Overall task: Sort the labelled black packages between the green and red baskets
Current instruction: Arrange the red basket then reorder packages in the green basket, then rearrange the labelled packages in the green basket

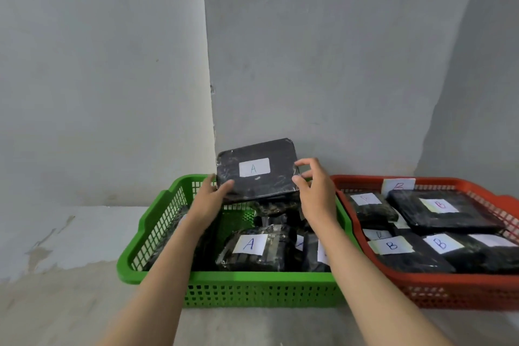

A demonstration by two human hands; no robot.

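Observation:
A flat black package labelled A stands tilted over the far side of the green basket. My left hand grips its lower left corner, thumb on the front face. My right hand pinches its right edge between thumb and fingers. Under it, the green basket holds more black packages, one with an A label near the front. The red basket on the right holds several black packages labelled B.
Both baskets sit side by side on a grey concrete floor against a grey wall. A wall corner edge runs down just behind the green basket. Bare floor lies to the left and in front.

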